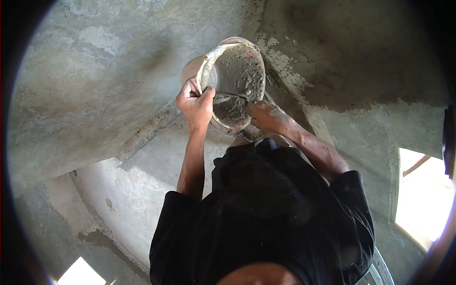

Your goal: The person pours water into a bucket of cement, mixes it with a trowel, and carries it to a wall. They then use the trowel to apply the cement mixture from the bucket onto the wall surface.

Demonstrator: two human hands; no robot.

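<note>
A bucket (188, 71) sits at the far middle of the scene, just beyond the person's body, its open mouth facing up toward the camera and its outer wall showing on the left. Wet grey mix (237, 71) coats the inside and lies lumpy along the right; the part at the near end looks darker, with a thin dark edge crossing between it and the paler part beyond. A pale band (205, 71) runs along the left of the rim.

The left hand (195, 107) holds the bucket's left rim, thumb over the inner edge and the other fingers bent around the outside, so the rim is pinched between them. The right hand (268, 116) is at the near right of the mouth, by the rim, its back smeared with grey. Its fingers are curled inward; their tips are hidden, and I cannot tell whether they close on a tool or on the bucket itself.

Both forearms reach forward from a black short-sleeved shirt (275, 204), which fills the near middle. A rough, patchy grey wall (95, 95) spreads across the far left, and a darker wall (361, 57) stands on the far right, paler lower down. A narrow ledge (145, 135) slants between the left wall and a pale surface (137, 185) nearer the person. Bright light fills a right opening (425, 194) and a smaller near-left opening (80, 274).
</note>
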